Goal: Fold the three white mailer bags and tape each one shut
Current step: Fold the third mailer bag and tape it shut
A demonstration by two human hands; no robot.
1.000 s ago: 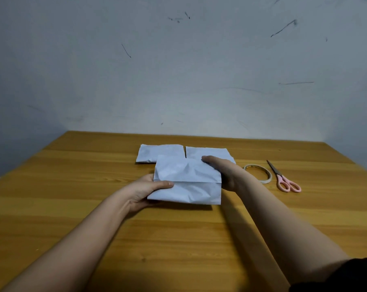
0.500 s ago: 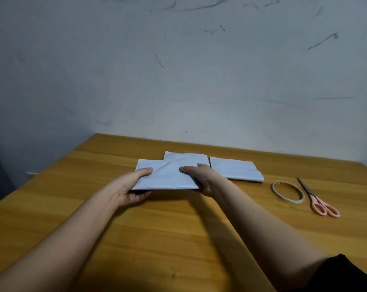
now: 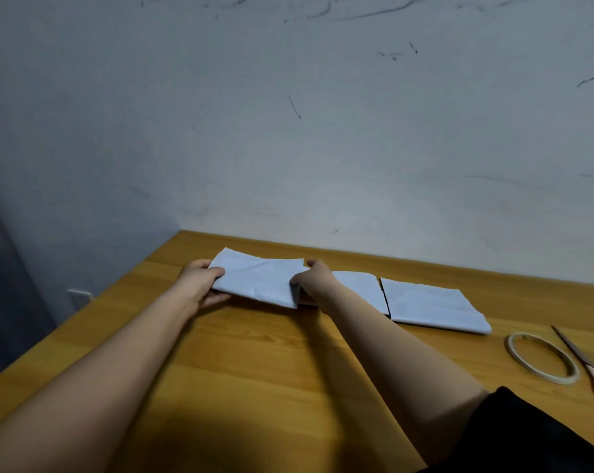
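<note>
A folded white mailer bag (image 3: 259, 280) is held just above the wooden table (image 3: 254, 370) near its far left corner. My left hand (image 3: 200, 285) grips its left edge, thumb on top and fingers below. My right hand (image 3: 314, 279) grips its right edge. Two other folded white bags lie flat side by side to the right: the middle bag (image 3: 360, 288), partly hidden by my right wrist, and the right bag (image 3: 432, 307).
A thin roll of clear tape (image 3: 541, 358) lies at the right on the table, with pink-handled scissors (image 3: 589, 367) just beyond it at the frame edge. A marked grey wall stands behind the table. The table's left edge runs close to my left arm.
Both hands have carried the bag from the table's middle to the left and farther back, past the two lying bags. The view has swung left.
</note>
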